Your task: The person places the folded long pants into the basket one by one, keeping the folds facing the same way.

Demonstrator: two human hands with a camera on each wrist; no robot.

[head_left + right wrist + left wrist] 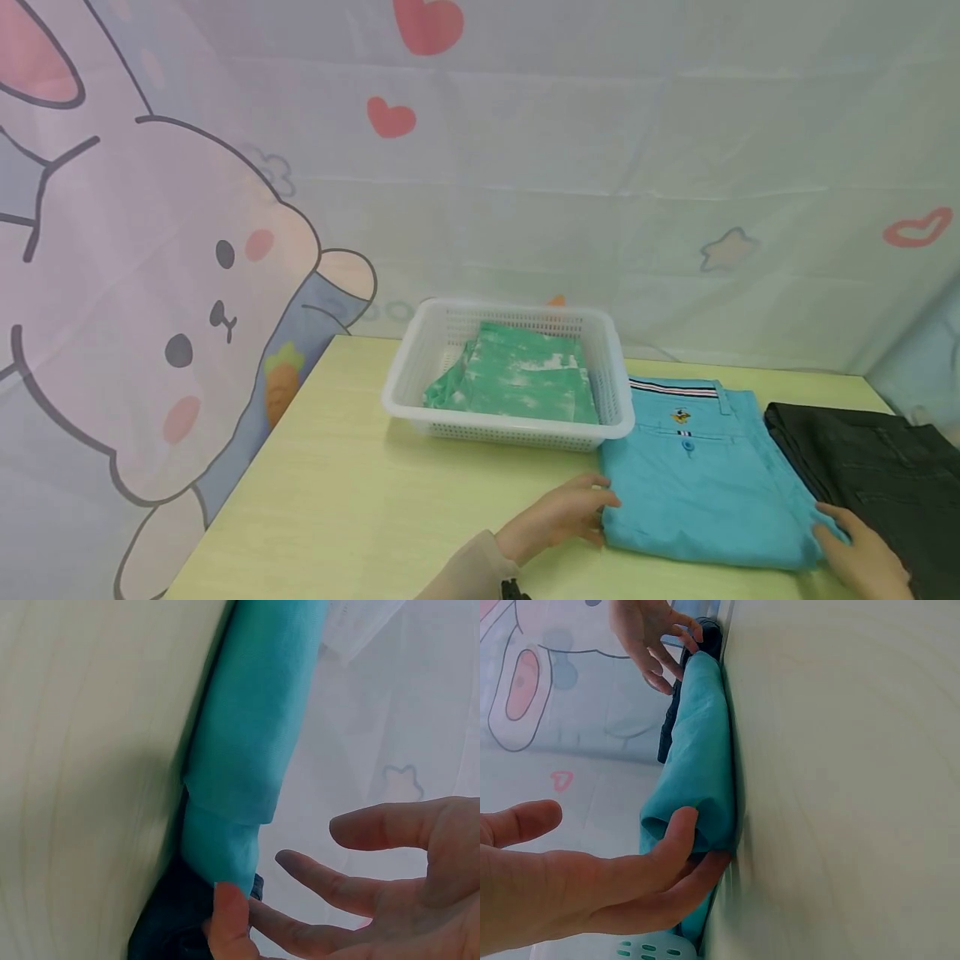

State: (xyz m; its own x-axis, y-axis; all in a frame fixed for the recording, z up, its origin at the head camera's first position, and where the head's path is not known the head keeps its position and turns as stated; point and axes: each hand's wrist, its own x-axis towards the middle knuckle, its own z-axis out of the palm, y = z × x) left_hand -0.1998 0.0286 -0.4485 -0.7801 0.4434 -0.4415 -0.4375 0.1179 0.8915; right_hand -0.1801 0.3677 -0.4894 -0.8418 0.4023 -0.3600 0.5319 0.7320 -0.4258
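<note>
On our left arm we wear a pale beige sleeve (472, 571), plain where it shows, with a few soft creases near its cuff, which ends at the wrist. Against it, at the lower edge of the head view, we see a small black part (513, 591) with a jagged outline, cut off by the frame; we cannot tell what it is. Our left grip (558, 514) is a bare hand with slender fingers and rounded tips. Our right grip (862, 554) is a bare hand of similar build.
</note>
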